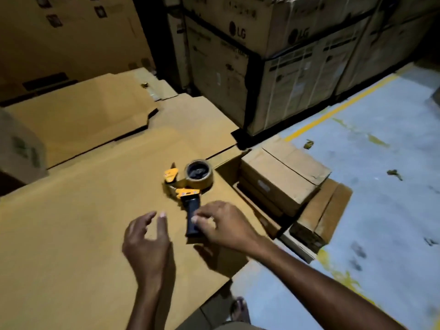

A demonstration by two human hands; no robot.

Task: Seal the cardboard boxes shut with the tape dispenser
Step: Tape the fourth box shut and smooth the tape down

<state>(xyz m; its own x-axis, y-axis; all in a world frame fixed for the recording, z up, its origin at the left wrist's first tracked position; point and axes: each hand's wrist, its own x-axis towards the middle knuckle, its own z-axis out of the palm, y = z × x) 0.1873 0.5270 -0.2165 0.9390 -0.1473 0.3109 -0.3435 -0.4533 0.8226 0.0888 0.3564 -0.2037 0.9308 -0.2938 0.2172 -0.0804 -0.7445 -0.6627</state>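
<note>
A yellow tape dispenser (184, 186) with a black handle and a roll of brown tape lies on its side on a large flat cardboard sheet (83, 234). My right hand (223, 225) has its fingers curled onto the black handle at its lower end. My left hand (147, 241) hovers just left of the handle, fingers relaxed and spread, holding nothing. To the right of the dispenser, a small cardboard box (283, 179) sits closed on other boxes beside the sheet's edge.
More flattened cardboard (78, 115) lies behind and to the left. Tall stacked printed cartons (273, 67) stand at the back right. A grey floor (381, 186) with a yellow line runs along the right. A sandalled foot (239, 308) shows at the bottom.
</note>
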